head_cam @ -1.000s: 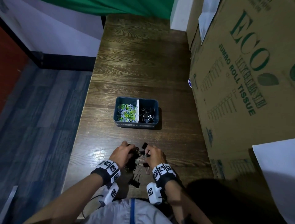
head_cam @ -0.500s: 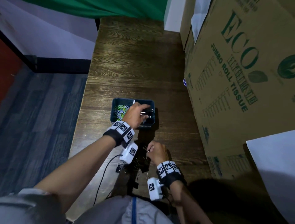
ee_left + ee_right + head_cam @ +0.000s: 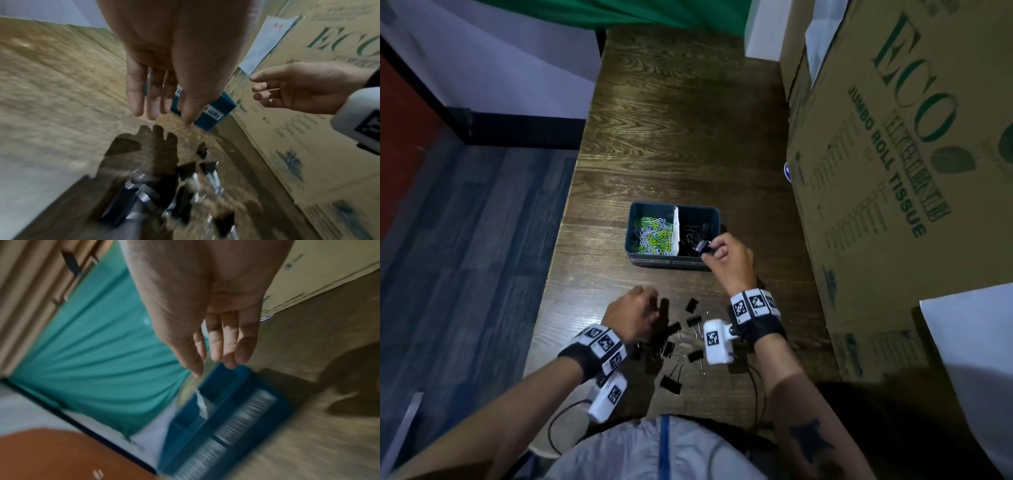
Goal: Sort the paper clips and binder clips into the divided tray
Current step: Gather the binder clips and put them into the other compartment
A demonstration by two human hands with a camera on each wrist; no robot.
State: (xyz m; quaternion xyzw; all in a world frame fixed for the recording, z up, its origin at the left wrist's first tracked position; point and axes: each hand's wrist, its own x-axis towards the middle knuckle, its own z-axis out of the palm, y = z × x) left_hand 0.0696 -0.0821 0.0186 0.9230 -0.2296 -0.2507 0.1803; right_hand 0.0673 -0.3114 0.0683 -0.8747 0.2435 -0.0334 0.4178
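A dark blue divided tray (image 3: pixel 674 265) stands mid-table, with green and white paper clips (image 3: pixel 654 236) in its left compartment and black binder clips (image 3: pixel 691 236) in its right. My right hand (image 3: pixel 710 248) hovers at the tray's front right corner. Its fingers look loosely straight in the right wrist view (image 3: pixel 216 365). One binder clip (image 3: pixel 703 246) sits just off its fingertips over the right compartment. My left hand (image 3: pixel 650 301) hangs with straight, empty fingers (image 3: pixel 162 116) above several loose binder clips (image 3: pixel 681 342) near the table's front edge.
A big cardboard box (image 3: pixel 893 171) walls the table's right side, close to the tray. The table's left edge (image 3: pixel 565 240) drops to the floor. A white sheet (image 3: pixel 969 359) lies at the front right. A black cable (image 3: pixel 558 428) loops by my left forearm.
My left hand has pulled back from the tray's right compartment to the loose clips. My right hand has left the pile and reached forward to the tray.
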